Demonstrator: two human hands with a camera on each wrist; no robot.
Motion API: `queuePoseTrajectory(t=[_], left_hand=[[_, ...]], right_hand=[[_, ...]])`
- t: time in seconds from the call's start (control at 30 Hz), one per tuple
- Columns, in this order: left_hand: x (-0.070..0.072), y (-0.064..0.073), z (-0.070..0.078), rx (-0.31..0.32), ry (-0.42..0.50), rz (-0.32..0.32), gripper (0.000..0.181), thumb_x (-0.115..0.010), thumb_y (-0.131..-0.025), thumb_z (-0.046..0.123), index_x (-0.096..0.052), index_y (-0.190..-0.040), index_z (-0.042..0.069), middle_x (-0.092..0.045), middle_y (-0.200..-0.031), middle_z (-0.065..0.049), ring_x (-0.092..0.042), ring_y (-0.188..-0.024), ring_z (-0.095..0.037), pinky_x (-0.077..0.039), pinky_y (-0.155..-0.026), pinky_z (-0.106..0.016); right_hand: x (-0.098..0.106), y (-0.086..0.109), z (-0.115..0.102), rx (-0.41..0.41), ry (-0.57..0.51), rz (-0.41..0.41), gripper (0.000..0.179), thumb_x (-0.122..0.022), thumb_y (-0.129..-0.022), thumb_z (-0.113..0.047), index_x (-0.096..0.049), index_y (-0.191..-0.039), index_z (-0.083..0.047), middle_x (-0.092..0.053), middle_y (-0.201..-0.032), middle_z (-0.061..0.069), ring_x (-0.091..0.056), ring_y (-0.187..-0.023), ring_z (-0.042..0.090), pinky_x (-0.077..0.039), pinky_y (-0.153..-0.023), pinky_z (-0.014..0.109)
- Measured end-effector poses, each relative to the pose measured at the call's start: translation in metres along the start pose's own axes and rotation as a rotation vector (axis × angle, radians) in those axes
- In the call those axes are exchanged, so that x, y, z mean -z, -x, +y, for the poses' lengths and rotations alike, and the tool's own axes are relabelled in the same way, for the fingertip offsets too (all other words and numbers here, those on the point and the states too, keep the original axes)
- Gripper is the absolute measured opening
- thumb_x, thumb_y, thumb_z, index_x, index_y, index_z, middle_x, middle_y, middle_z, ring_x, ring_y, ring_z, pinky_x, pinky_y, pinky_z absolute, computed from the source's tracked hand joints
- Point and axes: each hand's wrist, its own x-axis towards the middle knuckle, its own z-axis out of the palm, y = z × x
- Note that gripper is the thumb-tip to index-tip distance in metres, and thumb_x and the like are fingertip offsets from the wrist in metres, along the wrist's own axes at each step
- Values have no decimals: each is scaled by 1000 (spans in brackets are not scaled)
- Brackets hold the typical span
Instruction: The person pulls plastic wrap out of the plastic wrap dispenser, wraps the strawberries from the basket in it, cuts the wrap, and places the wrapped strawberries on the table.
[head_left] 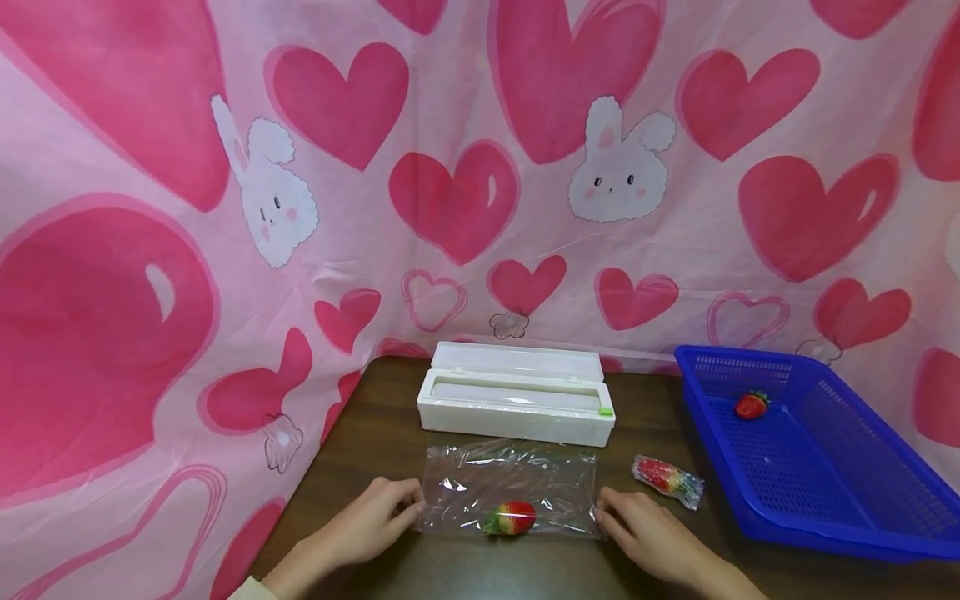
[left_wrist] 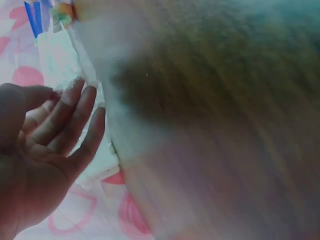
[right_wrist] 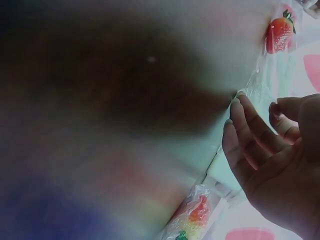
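A sheet of clear plastic wrap [head_left: 465,475] lies spread on the table, with a red and yellow strawberry [head_left: 517,517] near its front edge, green leaves to the left. My left hand [head_left: 378,518] pinches the wrap's left edge between thumb and fingers. At the opposite edge, my right hand [head_left: 643,527] holds the wrap by its near right corner. The right wrist view also shows the strawberry [right_wrist: 280,35] beyond the fingertips. To the right of my right hand rests a wrapped strawberry [head_left: 667,481], close under crinkled film.
Behind the wrap stands a white cling-film dispenser [head_left: 517,417], its lid raised, with a green slider at the right end. A blue basket [head_left: 712,467] at the right holds one strawberry [head_left: 752,405]. Heart-patterned cloth [head_left: 465,317] hangs behind and left of the dark table [head_left: 375,417].
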Motion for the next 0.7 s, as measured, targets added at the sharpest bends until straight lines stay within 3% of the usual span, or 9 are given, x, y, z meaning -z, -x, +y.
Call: queuePoseTrajectory(t=[0.1, 0.23, 0.4, 0.57, 0.7], left_hand=[[-3, -5, -1, 49, -11, 4, 15, -64, -99, 6, -66, -85, 12, -62, -68, 12, -52, -62, 2, -47, -60, -22], [-6, -13, -2, 92, -55, 3, 15, -64, -98, 5, -67, -84, 11, -58, -65, 12, -49, -58, 2, -45, -55, -22], [-10, -20, -4, 69, -169, 29, 15, -69, -92, 3, -68, -80, 11, -55, -65, 14, -47, -57, 1, -43, -52, -22], [-15, -22, -6, 47, -273, 29, 21, -74, -87, 2, -62, -74, 15, -51, -64, 16, -44, -57, 0, -41, -52, -22], [-18, -23, -6, 44, -299, 29, 24, -74, -85, 3, -60, -72, 17, -48, -63, 16, -43, -57, -1, -39, -51, -23]], right_hand=[[-2, -3, 0, 2, 40, 45, 23, -62, -102, -20, -53, -82, -26, -42, -68, -22, -41, -61, -4, -36, -52, 21], [-3, -7, -2, -71, 70, 14, 24, -63, -101, -21, -53, -80, -27, -44, -68, -20, -42, -62, -2, -36, -52, 24], [-6, -11, -3, -147, 101, -54, 26, -67, -98, -25, -53, -77, -28, -44, -66, -17, -42, -60, 0, -35, -51, 26], [-9, -14, -3, -131, 127, -79, 26, -71, -95, -22, -53, -76, -27, -45, -66, -17, -42, -58, 1, -35, -49, 26], [-10, -14, -3, -131, 148, -78, 25, -73, -93, -21, -54, -77, -26, -46, -66, -17, -43, -58, 1, -34, -47, 27]])
